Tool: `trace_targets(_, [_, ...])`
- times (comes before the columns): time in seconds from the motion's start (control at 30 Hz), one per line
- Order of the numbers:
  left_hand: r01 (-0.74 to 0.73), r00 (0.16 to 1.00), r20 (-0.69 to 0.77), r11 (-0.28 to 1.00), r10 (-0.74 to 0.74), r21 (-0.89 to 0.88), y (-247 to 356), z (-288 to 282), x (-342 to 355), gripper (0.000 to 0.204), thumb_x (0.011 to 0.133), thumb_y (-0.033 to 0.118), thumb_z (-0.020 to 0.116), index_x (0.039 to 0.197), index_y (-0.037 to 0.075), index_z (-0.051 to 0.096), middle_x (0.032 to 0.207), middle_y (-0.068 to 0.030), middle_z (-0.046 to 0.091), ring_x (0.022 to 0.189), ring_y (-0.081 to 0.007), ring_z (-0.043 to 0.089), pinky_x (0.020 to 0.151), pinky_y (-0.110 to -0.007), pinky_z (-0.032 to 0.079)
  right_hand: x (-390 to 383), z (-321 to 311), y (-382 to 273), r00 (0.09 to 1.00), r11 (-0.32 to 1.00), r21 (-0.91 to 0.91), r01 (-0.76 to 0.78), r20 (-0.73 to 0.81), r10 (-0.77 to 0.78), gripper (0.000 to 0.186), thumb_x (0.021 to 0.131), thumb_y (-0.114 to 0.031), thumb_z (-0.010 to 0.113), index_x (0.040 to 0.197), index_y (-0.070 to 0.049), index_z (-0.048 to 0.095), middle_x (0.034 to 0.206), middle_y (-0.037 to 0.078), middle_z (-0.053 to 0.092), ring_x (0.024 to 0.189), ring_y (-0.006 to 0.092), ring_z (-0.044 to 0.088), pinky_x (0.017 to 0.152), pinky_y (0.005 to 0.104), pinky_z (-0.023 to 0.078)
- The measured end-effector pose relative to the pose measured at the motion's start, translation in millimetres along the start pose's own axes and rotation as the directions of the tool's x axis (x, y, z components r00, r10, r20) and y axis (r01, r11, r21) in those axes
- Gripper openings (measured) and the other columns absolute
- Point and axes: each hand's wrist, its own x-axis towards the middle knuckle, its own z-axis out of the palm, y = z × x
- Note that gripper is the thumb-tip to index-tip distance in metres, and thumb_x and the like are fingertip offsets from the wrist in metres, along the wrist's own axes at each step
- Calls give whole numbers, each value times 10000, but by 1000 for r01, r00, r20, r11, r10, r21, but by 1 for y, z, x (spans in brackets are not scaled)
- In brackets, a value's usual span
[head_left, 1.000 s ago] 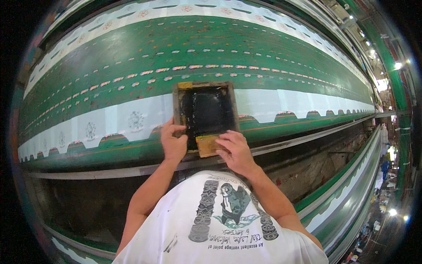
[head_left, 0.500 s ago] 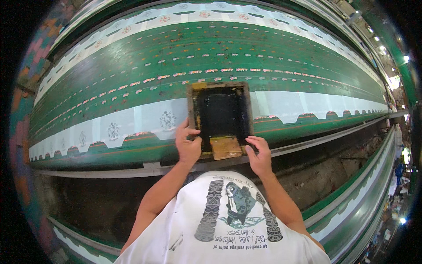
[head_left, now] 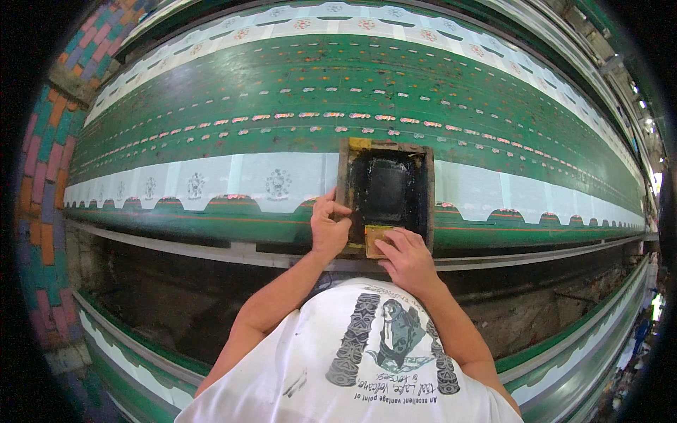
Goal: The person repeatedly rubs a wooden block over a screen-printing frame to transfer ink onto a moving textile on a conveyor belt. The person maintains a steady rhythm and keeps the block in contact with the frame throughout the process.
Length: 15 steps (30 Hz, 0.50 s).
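Note:
A screen printing frame with a dark wooden rim and black ink inside lies across the near edge of the long green table, over the pale cloth strip. My left hand is closed around the frame's left side, thumb and fingers bent at the rim. At the frame's near end, a wooden-handled squeegee rests in the ink well. My right hand is closed on it, fingers over its right part. To the left of the frame, dark round prints show on the cloth; what lies beneath the frame is hidden.
Rows of small coloured marks run along the green table. Another cloth strip with red prints lies at the far side. A metal rail borders the near edge, and a second table stands behind, beyond a dark gap.
My right hand has left the frame's right side and taken hold of the squeegee. The frame sits somewhat farther right of the nearest print, my left hand still on it. The view has shifted.

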Motion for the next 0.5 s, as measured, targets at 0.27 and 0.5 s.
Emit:
trace_targets(0.27, [62,998,19,998,-61,-25,-2,6,3,216,758,-93,748,925,43,767,1596,-243,658,1453,-389,619,1226,-464,465,41,-29,31,941,999,-2,-43,335,41,386,878,25,716,1250,-48,784,1168,140,752,1136,369,706,1005,477,574])
trace_targets(0.5, [167,985,90,961,-150,-220,-37,-6,8,175,947,-29,767,1109,33,792,1606,-252,640,1400,-334,670,1188,-410,501,128,-35,81,893,994,19,-104,443,85,429,911,38,653,1231,-180,837,1129,152,756,1155,386,711,1019,504,582])
